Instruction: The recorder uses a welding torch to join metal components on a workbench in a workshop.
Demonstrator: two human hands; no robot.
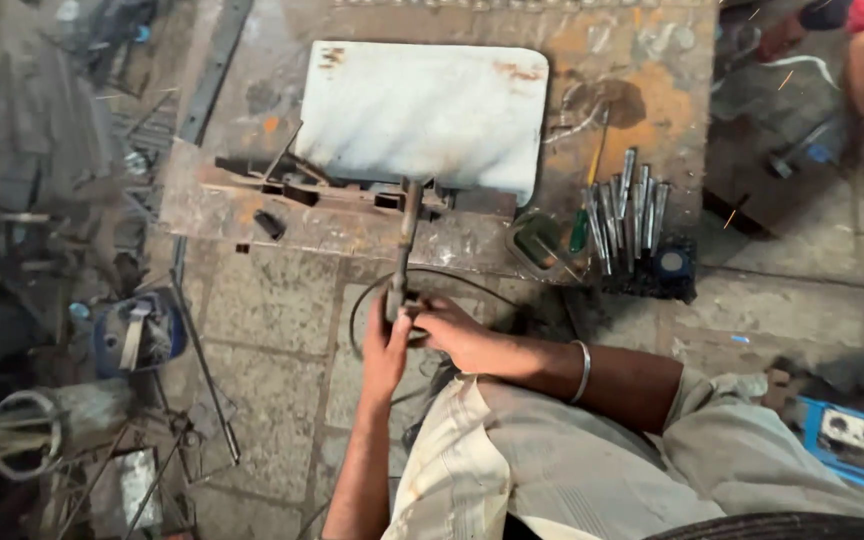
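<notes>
Both hands, left hand (384,345) and right hand (452,335), clamped round metal rod (407,240) at frame centre, rod tip under pale steel plate (422,110) on table (642,90); positioning step, steady alignment needed.

Not much in the way of packaging, signs or screens here. Closest thing is a blue boxy case (860,440) on the floor at the lower right with a pale rectangular faceplate or label on top; too blurry to tell more.
</notes>
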